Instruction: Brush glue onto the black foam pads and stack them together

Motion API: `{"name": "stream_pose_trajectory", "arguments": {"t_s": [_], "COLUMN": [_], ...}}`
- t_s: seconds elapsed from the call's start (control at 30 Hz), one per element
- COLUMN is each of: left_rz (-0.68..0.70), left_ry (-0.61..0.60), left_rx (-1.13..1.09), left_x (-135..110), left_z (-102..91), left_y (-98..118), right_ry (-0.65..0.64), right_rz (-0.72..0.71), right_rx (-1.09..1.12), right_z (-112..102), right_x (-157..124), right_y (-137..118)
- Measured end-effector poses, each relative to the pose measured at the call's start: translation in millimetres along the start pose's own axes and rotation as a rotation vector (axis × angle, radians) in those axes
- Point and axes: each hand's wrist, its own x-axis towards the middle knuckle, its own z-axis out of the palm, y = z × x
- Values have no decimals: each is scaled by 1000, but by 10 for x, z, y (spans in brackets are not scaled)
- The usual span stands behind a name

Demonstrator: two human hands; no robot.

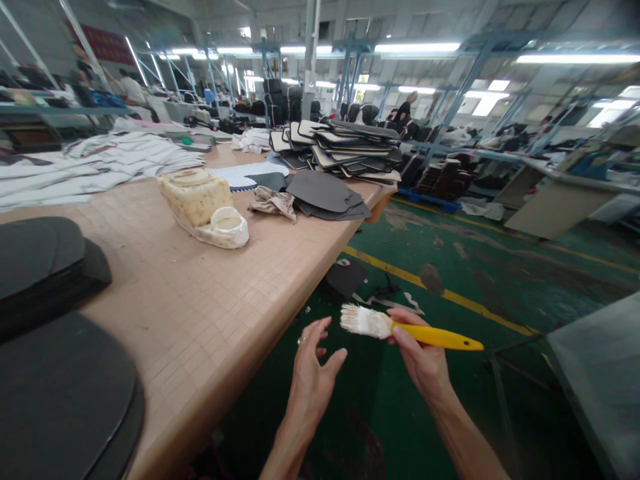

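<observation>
My right hand (423,357) grips a paintbrush (435,335) with a yellow handle, its fingers closed near the neck. The bristles, caked in white, point left toward my left hand (316,363). That hand holds nothing; its thumb and fingers are apart, and a ring shows on one finger. Both hands are in the air beside the table edge, above the green floor. On the table (210,300) stands a glue-stained cream container (195,197) with a small white round cup (229,223) at its front.
Stacks of dark grey cut panels (55,393) lie at the table's near left. Farther back are a crumpled rag (274,203), loose grey pieces (325,193), a pile of edged panels (345,150) and white strips (120,160). A pale surface (600,367) stands at right.
</observation>
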Motion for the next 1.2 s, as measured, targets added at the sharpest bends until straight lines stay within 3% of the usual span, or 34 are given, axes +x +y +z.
{"name": "stream_pose_trajectory", "arguments": {"t_s": [0.13, 0.3, 0.43, 0.53, 0.67, 0.77, 0.97, 1.07, 1.2], "left_rz": [-150, -88, -81, -119, -163, -27, 241, 344, 414], "left_ry": [-13, -61, -84, -39, 82, 150, 123, 113, 131], "left_rx": [43, -7, -113, -128, -129, -101, 75, 164, 269], "left_x": [-9, -48, -86, -97, -56, -11, 27, 61, 113], "left_z": [-19, -18, 9, -1, -64, -114, -180, -212, -243], "left_y": [7, -7, 43, 90, 119, 155, 302, 322, 283], "right_ry": [-19, -101, -45, -27, -85, -188, -412, -454, -406], "right_rz": [-72, -167, -90, -11, -34, -78, -154, -168, -132], "right_rx": [-115, -173, -65, 62, 149, 123, 9, -42, -38], "right_z": [45, 189, 286, 281, 169, 51, -108, -112, -66], "right_x": [-39, -138, -205, -201, -125, -37, 105, 121, 94], "right_y": [-24, -133, -107, -52, -89, -176, -265, -273, -293]}}
